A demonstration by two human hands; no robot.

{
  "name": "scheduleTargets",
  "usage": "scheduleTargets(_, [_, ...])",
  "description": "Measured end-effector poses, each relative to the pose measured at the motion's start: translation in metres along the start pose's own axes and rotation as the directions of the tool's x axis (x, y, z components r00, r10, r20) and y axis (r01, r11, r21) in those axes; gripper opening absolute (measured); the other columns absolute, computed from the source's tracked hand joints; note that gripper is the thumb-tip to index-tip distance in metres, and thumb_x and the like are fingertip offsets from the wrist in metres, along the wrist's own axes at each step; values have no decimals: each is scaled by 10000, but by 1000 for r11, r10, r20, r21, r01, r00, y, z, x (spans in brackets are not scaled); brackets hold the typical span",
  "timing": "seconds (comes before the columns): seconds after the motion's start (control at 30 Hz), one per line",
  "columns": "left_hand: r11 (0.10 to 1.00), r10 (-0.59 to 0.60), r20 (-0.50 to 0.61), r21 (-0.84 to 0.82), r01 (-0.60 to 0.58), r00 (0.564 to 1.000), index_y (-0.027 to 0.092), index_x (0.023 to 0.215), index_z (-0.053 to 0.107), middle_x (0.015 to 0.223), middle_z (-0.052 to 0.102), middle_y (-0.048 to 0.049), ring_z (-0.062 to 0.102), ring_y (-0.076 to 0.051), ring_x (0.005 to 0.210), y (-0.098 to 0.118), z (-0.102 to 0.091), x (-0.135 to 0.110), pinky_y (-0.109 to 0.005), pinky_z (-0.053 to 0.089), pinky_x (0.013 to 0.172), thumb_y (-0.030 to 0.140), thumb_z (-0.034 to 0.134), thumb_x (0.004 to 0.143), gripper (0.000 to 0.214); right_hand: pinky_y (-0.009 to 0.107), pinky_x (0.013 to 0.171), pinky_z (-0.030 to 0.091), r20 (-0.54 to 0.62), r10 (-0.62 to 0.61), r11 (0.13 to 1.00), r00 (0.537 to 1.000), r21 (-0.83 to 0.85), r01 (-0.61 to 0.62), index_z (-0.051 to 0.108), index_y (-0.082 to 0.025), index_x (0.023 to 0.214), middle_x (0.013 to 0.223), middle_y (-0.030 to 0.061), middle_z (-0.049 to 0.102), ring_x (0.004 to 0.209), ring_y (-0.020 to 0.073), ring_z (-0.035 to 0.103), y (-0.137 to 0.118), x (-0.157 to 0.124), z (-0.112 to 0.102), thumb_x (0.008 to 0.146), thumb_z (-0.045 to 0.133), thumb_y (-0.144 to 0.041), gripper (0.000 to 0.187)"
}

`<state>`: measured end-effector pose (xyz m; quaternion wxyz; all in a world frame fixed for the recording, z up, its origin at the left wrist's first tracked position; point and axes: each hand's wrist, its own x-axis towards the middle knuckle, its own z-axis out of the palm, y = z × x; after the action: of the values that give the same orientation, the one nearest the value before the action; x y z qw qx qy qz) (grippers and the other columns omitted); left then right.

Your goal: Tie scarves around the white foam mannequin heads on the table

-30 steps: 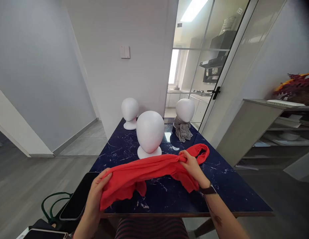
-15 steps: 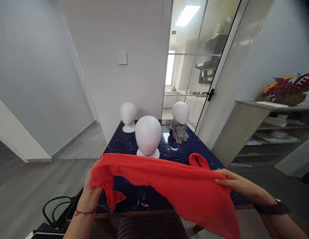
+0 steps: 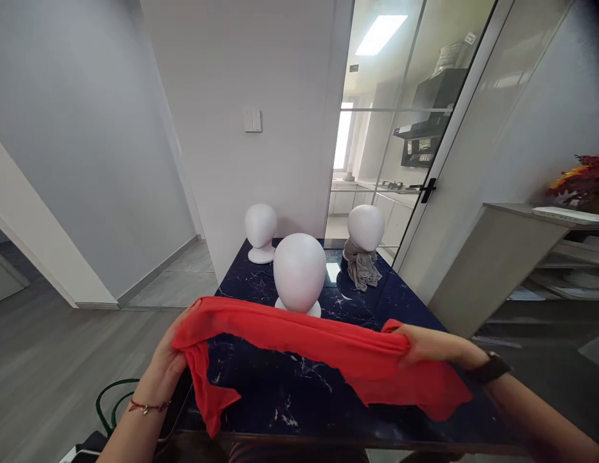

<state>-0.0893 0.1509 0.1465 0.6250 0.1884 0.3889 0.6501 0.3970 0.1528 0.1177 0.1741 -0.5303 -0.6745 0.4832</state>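
A red scarf (image 3: 309,344) is stretched between both my hands above the near part of a dark blue marbled table (image 3: 400,296). My left hand (image 3: 166,366) grips its left end, with a loose tail hanging down beneath. My right hand (image 3: 437,347) is closed on the right end, where more cloth droops. Just beyond the scarf stands a white foam mannequin head (image 3: 299,273), bare. Two smaller white heads stand further back: a bare one (image 3: 260,231) at the left and one (image 3: 365,228) at the right with a grey scarf (image 3: 364,270) tied around its neck.
A phone's dark edge (image 3: 176,411) shows under my left wrist at the table's near left corner. A green-handled bag (image 3: 109,408) sits on the floor at the left. A glass door (image 3: 424,190) and a shelf unit (image 3: 545,257) lie to the right.
The scarf went from lying bunched on the table to being lifted and stretched out. My hands moved apart and the cloth is now gathered into a narrower band in front of the near head.
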Motion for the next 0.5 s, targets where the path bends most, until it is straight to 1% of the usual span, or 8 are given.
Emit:
scheduleTargets(0.07, [1000, -29, -28, -5, 29, 999, 144, 796, 657, 693, 708, -21, 662, -133, 553, 3, -3, 0, -258, 582, 687, 44, 460, 814, 222, 272, 689, 506, -97, -2, 986, 995, -164, -14, 648, -196, 589, 722, 23, 689, 724, 214, 623, 5, 10, -2, 524, 651, -218, 69])
scheduleTargets(0.1, [999, -42, -32, -5, 42, 999, 148, 819, 655, 711, 711, -20, 670, -137, 573, 4, -3, 0, -262, 584, 695, 52, 466, 818, 212, 271, 674, 504, -157, -10, 983, 988, -180, -18, 633, -198, 565, 693, 26, 683, 708, 211, 619, 7, 14, -5, 544, 619, -206, 26])
scheduleTargets(0.13, [999, -51, -18, -6, 51, 999, 151, 848, 653, 735, 713, -21, 679, -145, 601, 5, -3, 0, -269, 585, 704, 63, 476, 821, 200, 276, 667, 507, -201, -11, 988, 980, -155, -20, 633, -199, 578, 690, 29, 683, 711, 214, 621, 8, 16, -9, 560, 596, -202, 41])
scheduleTargets(0.23, [998, -63, 12, 5, 63, 998, 143, 893, 645, 781, 713, -36, 690, -162, 638, 9, -2, 3, -282, 593, 674, 64, 499, 812, 185, 303, 658, 527, -232, 44, 994, 972, 110, -19, 666, -189, 734, 762, 42, 702, 740, 231, 646, 4, 11, -25, 598, 555, -215, 177])
scheduleTargets(0.33, [996, -75, 28, 50, 74, 997, 125, 880, 643, 771, 705, -48, 680, -158, 600, 13, 3, 8, -275, 594, 609, 41, 515, 794, 175, 322, 639, 546, -260, 124, 914, 958, 405, -8, 667, -199, 853, 809, 46, 714, 717, 232, 665, -10, 1, -44, 603, 561, -211, 272])
scheduleTargets(0.4, [996, -66, 55, 62, 63, 996, 122, 893, 645, 752, 697, -49, 676, -158, 599, 17, 9, 14, -261, 589, 584, 46, 523, 794, 175, 324, 660, 554, -272, 126, 857, 954, 513, 33, 667, -208, 888, 838, 52, 718, 727, 228, 674, -24, -1, -62, 604, 587, -185, 296])
scheduleTargets(0.43, [998, -36, 63, 57, 32, 997, 126, 907, 645, 741, 693, -45, 675, -157, 604, 20, 13, 18, -249, 585, 574, 43, 520, 795, 188, 328, 680, 555, -264, 112, 839, 958, 541, 51, 666, -205, 904, 861, 60, 718, 745, 228, 677, -32, 1, -72, 616, 599, -174, 297])
scheduleTargets(0.5, [996, 78, 58, 25, -80, 995, 141, 939, 642, 713, 681, -34, 670, -152, 607, 28, 25, 28, -219, 571, 542, 27, 505, 796, 229, 341, 706, 551, -238, 84, 829, 968, 556, 65, 661, -180, 925, 900, 82, 714, 765, 225, 680, -50, 11, -96, 666, 608, -169, 265])
